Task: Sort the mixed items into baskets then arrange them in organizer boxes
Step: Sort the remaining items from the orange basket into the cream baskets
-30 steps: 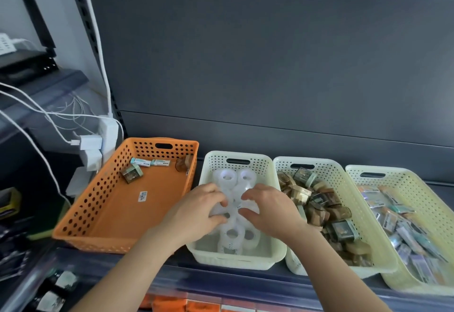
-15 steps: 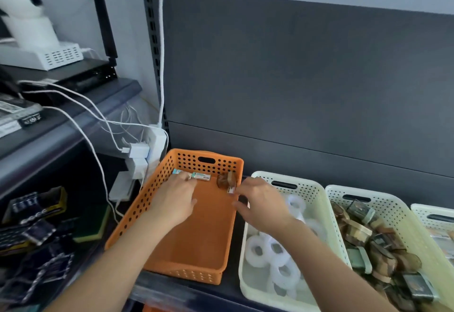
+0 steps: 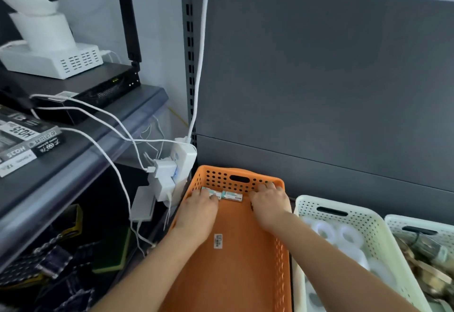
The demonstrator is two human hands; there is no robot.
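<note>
Grey shelf backing (image 3: 319, 78): at the orange basket (image 3: 235, 277)'s far wall, your left hand (image 3: 199, 209) bends onto one small packet (image 3: 208, 192), and your right hand (image 3: 269, 203) covers the far right corner (neither grip can be told). With fingers hiding the goods, a hasty scoop could flick the second packet (image 3: 232, 195) aside.
</note>
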